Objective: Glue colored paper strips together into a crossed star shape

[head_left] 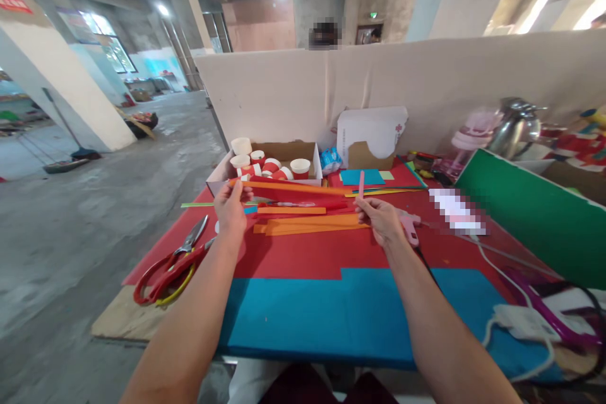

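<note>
My left hand [231,205] pinches the left end of a long orange paper strip [293,187], which stretches across above the table toward my right hand. My right hand [381,218] is closed around a short, flat pink stick [362,184] that points upward; its exact kind is unclear. Whether the right fingers also touch the strip's far end I cannot tell. Below lie more orange strips [312,225] on red sheets [288,255]. Large red-handled scissors [175,262] rest beside my left forearm. A pink glue gun [409,227] lies just behind my right wrist.
A box [318,161] of paper cups [300,168] stands at the back, near a blue packet [330,160]. Blue sheets [312,309] cover the front edge. To the right are a green panel [530,221], a white power strip [525,322] with cables, and a metal jug [514,129].
</note>
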`<state>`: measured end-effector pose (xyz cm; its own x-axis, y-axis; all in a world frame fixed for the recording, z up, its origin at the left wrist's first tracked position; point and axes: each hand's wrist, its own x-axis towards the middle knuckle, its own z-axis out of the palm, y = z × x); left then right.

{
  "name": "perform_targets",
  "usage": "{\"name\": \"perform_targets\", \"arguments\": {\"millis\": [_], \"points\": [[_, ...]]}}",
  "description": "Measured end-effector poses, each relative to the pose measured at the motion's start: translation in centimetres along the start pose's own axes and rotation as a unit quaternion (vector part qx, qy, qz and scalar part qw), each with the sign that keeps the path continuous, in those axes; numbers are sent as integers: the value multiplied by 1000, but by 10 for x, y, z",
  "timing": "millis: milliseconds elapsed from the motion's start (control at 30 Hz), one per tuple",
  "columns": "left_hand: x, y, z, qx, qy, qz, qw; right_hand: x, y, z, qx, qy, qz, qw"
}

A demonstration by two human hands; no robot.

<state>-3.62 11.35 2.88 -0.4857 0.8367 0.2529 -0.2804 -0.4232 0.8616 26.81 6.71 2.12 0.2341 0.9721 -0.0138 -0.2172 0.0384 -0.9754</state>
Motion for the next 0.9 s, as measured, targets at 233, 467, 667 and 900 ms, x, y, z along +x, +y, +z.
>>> {"name": "perform_targets", "arguments": {"millis": [233, 467, 667, 900], "points": [[3, 13, -6, -130, -120, -155, 972, 2, 3, 7, 95, 1, 17, 995], [-44, 5, 23, 8, -306, -232, 923, -37, 9, 46, -7, -343, 206, 916], [-68, -12, 38, 96, -325, -197, 920, -46, 20, 55, -111, -368, 164, 908], [-77, -17, 38, 149, -465, -246, 837, -45, 24, 57, -151, -350, 126, 916]]}}
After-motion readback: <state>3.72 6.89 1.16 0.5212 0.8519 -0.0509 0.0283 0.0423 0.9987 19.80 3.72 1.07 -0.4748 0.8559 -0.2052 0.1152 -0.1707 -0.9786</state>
